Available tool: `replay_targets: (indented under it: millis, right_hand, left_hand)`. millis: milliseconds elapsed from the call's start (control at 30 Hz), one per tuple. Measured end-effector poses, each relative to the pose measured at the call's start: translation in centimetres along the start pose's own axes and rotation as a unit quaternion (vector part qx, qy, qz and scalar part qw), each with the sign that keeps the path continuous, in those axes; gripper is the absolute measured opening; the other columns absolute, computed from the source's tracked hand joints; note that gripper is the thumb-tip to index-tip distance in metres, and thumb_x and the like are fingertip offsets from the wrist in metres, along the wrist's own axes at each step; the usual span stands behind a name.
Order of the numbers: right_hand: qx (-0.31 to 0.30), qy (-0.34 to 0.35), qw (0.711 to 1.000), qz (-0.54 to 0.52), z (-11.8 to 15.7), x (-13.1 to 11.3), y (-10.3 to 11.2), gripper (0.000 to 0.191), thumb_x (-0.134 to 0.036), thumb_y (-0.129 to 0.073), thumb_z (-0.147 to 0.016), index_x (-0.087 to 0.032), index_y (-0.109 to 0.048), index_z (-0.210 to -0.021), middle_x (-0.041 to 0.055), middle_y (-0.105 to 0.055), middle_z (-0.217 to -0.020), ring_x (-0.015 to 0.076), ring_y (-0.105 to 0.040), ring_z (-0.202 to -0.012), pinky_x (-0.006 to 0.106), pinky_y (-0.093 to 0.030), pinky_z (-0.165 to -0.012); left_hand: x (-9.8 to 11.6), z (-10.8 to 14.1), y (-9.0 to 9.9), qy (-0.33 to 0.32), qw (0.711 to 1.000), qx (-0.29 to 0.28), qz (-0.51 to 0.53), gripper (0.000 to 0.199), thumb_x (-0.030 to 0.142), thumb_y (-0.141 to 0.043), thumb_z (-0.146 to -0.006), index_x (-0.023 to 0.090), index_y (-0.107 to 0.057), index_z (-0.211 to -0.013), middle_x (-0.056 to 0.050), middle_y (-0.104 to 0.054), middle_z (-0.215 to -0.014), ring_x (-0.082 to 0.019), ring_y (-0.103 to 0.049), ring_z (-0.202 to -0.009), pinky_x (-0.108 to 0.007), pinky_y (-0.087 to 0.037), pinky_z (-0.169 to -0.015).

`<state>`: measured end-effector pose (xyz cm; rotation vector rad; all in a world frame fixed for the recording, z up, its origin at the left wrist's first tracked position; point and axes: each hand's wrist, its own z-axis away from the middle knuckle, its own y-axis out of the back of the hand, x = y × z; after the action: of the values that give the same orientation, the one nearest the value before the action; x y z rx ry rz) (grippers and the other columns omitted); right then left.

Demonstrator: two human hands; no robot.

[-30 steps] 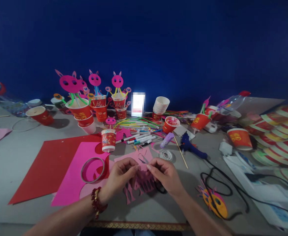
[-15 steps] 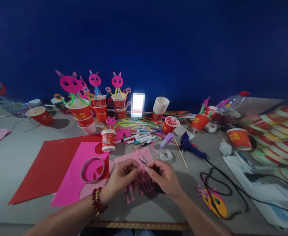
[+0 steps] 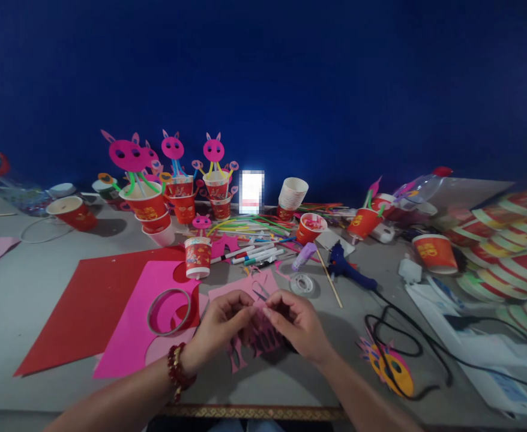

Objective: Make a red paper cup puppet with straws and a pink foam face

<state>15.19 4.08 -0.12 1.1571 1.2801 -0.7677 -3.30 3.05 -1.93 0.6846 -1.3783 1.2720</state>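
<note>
My left hand [image 3: 227,324] and my right hand [image 3: 297,324] meet fingertip to fingertip in the head view. Thumb and fingers of each are pinched on a small piece of pink paper [image 3: 260,307], mostly hidden by the fingers. Beneath them lies a light pink sheet [image 3: 231,288] with cut-out shapes along its near part. Scissors [image 3: 260,290] rest on that sheet just beyond my fingertips. A red beaded bracelet circles my left wrist. Left of my left hand, a roll of tape [image 3: 168,312] lies on a bright pink sheet [image 3: 123,324].
A red sheet [image 3: 87,300] covers the table's left part. Markers [image 3: 258,253], a clear tape roll [image 3: 302,284] and a wooden stick [image 3: 330,279] lie beyond my hands. Right stand a blue glue gun [image 3: 351,269] and its black cord. Paper cups [image 3: 198,257] with pink figures stand behind.
Both hands stay nearly in place, still pinching the pink paper with only slight finger movement. The whole view has shifted very slightly.
</note>
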Motion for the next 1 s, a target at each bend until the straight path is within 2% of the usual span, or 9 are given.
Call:
replay_targets:
  millis: [133, 333, 500, 767, 1000]
  right_hand:
    - [0.006, -0.006, 1.000, -0.001, -0.07, 0.04, 0.04, 0.018, -0.033, -0.063, -0.087, -0.018, -0.063, -0.076, -0.0016, -0.054, -0.066, 0.0126, -0.047, -0.059, 0.022, -0.038, -0.054]
    - [0.002, -0.012, 1.000, -0.008, -0.13, -0.02, 0.02, 0.022, -0.036, -0.063, -0.087, -0.018, -0.062, -0.074, -0.0016, -0.052, -0.065, 0.0122, -0.044, -0.058, 0.022, -0.036, -0.051]
    - [0.012, -0.035, 0.999, -0.037, -0.16, -0.13, 0.25, 0.028, -0.043, -0.064, -0.088, -0.019, -0.060, -0.074, -0.0044, -0.045, -0.057, 0.0105, -0.038, -0.050, 0.021, -0.030, -0.045]
    - [0.014, -0.052, 0.996, -0.071, -0.31, 0.01, 0.48, 0.030, -0.046, -0.065, -0.086, -0.021, -0.057, -0.073, -0.0054, -0.046, -0.056, 0.0100, -0.040, -0.047, 0.022, -0.032, -0.045]
    - [0.007, -0.054, 0.996, -0.067, -0.21, 0.04, 0.35, 0.032, -0.047, -0.065, -0.086, -0.020, -0.057, -0.072, -0.0052, -0.047, -0.055, 0.0099, -0.039, -0.047, 0.022, -0.030, -0.045]
  left_hand:
    - [-0.11, 0.12, 0.14, -0.003, 1.000, -0.006, -0.002, 0.033, 0.048, -0.068, -0.086, 0.016, -0.059, -0.083, 0.002, -0.066, -0.053, -0.009, -0.057, -0.039, -0.017, -0.040, -0.041]
    - [-0.01, 0.16, 0.08, 0.000, 1.000, -0.004, -0.013, 0.035, 0.049, -0.070, -0.084, 0.017, -0.058, -0.085, 0.002, -0.065, -0.052, -0.009, -0.057, -0.038, -0.016, -0.037, -0.039]
    - [0.35, 0.14, -0.12, 0.004, 1.000, 0.010, -0.002, 0.036, 0.050, -0.071, -0.082, 0.016, -0.058, -0.080, 0.000, -0.068, -0.057, -0.009, -0.056, -0.038, -0.018, -0.041, -0.040]
    - [0.28, 0.08, 0.07, -0.016, 1.000, 0.020, -0.015, 0.033, 0.047, -0.070, -0.084, 0.016, -0.059, -0.079, 0.001, -0.066, -0.058, -0.007, -0.054, -0.037, -0.017, -0.038, -0.039]
    - [-0.22, 0.04, 0.29, -0.017, 1.000, 0.016, -0.017, 0.030, 0.044, -0.069, -0.086, 0.017, -0.058, -0.079, 0.005, -0.060, -0.051, -0.007, -0.054, -0.036, -0.015, -0.039, -0.039]
